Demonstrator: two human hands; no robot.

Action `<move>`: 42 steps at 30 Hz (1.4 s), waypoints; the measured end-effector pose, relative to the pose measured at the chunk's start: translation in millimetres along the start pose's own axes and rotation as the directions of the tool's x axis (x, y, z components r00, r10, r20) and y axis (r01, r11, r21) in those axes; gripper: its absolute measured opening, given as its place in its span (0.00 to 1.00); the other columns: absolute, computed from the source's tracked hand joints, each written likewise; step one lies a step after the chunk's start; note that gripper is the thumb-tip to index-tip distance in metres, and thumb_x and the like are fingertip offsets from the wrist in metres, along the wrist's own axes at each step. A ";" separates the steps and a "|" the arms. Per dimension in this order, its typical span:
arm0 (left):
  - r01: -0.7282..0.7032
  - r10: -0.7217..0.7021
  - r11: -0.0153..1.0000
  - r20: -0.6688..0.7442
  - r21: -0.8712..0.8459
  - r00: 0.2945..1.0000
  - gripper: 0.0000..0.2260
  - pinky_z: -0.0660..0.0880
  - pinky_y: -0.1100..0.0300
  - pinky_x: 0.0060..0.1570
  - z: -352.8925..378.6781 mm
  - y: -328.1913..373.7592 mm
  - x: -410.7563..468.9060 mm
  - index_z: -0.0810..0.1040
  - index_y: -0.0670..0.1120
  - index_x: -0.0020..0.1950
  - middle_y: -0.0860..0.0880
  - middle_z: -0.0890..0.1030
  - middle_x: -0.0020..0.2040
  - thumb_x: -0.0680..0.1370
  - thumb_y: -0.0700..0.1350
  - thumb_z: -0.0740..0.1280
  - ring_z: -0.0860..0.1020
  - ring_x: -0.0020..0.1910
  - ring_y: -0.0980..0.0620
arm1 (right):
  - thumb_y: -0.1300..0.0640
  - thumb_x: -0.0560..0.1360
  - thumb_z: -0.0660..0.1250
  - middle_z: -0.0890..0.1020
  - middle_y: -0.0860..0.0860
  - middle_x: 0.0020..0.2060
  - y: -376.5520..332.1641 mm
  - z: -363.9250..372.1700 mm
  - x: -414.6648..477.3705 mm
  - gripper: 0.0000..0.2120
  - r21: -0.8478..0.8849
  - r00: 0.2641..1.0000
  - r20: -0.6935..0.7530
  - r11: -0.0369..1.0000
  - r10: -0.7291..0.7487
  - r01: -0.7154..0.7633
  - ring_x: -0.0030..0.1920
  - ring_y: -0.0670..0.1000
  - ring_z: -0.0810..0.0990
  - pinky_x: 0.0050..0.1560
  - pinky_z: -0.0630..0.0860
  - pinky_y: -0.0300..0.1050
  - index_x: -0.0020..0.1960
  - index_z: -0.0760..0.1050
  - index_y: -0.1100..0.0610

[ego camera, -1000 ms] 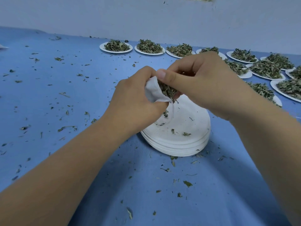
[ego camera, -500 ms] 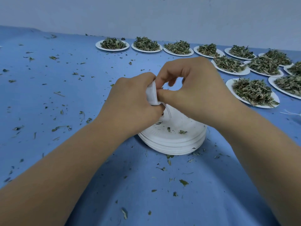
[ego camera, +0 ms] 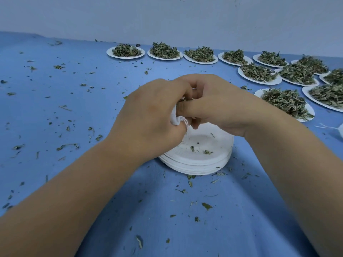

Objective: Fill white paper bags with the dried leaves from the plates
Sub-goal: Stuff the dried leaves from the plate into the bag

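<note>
Surface: blue cloth (ego camera: 78, 112) over the whole table, smooth, running back to a plain pale wall (ego camera: 167, 17). Leaf crumbs (ego camera: 67, 146) are scattered widely, thickest to the left and near the front.

Centre: stack (ego camera: 202, 164) of empty white plates, with a few crumbs on the top one. Both hands meet just above it.

Left hand (ego camera: 154, 115): fingers curled round the bag (ego camera: 176, 120), which is mostly hidden in the fist; only a white fold and a thin string show at the thumb side.

Right hand (ego camera: 224, 108): fingers curled, one finger lying across the bag's mouth. Bits of leaves (ego camera: 181, 103) show between the two hands. Whether this hand pinches leaves, the bag or nothing cannot be told.

Back and right: full plates (ego camera: 125, 51) in a row along the wall, with more clustered at the right. The nearest one (ego camera: 286, 102) sits just beyond the right wrist.

Right edge: a white object (ego camera: 341, 131) with a string, cut off by the frame.
</note>
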State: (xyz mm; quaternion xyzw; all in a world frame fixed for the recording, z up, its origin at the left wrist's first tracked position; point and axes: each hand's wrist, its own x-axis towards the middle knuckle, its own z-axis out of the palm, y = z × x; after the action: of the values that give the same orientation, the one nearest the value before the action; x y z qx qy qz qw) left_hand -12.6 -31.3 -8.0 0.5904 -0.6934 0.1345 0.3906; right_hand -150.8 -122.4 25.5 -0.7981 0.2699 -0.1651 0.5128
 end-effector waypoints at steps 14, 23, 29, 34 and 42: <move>0.292 -0.363 0.874 -0.122 -0.389 0.924 0.09 0.74 0.63 0.46 -6.8 7.6 6.2 0.75 0.51 0.54 0.54 0.78 0.48 0.76 0.51 0.63 0.75 0.45 0.58 | 0.62 0.75 0.73 0.83 0.52 0.40 2.5 5.9 5.8 0.06 0.057 0.822 -0.554 0.979 -0.132 0.196 0.28 0.49 0.81 0.27 0.72 0.32 0.52 0.82 0.57; 0.386 -0.479 0.809 -0.116 -0.444 0.870 0.07 0.77 0.63 0.36 0.6 4.8 7.8 0.76 0.56 0.43 0.55 0.81 0.39 0.75 0.44 0.69 0.82 0.36 0.52 | 0.56 0.71 0.76 0.84 0.44 0.40 6.5 15.0 5.5 0.06 -0.182 0.812 -0.551 0.977 -0.193 0.109 0.36 0.47 0.85 0.35 0.76 0.40 0.41 0.78 0.51; 0.179 -0.224 0.959 -0.201 -0.220 0.954 0.04 0.76 0.58 0.39 6.4 13.5 3.1 0.84 0.51 0.44 0.53 0.80 0.37 0.74 0.42 0.71 0.78 0.36 0.54 | 0.58 0.67 0.73 0.78 0.46 0.33 9.0 9.3 9.4 0.09 -0.345 0.794 -0.587 0.936 -0.158 -0.068 0.30 0.47 0.74 0.28 0.70 0.38 0.36 0.72 0.51; 0.412 -0.459 0.860 -0.104 -0.302 0.882 0.05 0.70 0.73 0.34 3.9 3.6 5.7 0.81 0.54 0.41 0.55 0.80 0.34 0.72 0.43 0.69 0.77 0.32 0.59 | 0.58 0.69 0.76 0.83 0.48 0.43 4.6 9.1 5.4 0.10 -0.204 0.844 -0.531 0.978 -0.076 -0.040 0.30 0.47 0.84 0.27 0.74 0.38 0.45 0.76 0.52; 0.546 -0.620 0.705 -0.019 -0.453 0.785 0.02 0.82 0.48 0.39 -3.9 -1.6 11.9 0.79 0.53 0.38 0.52 0.81 0.34 0.67 0.47 0.69 0.83 0.36 0.49 | 0.52 0.69 0.80 0.81 0.44 0.57 -1.1 -5.3 -10.3 0.20 -0.050 0.959 -0.284 0.998 0.015 -0.031 0.42 0.49 0.87 0.40 0.77 0.44 0.58 0.77 0.46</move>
State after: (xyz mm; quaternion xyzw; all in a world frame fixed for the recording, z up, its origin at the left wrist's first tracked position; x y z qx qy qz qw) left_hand -9.6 -37.7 2.4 0.6662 -0.4464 -0.1006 0.5889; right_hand -161.6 -119.8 28.9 -0.7766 0.3543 -0.2644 0.4489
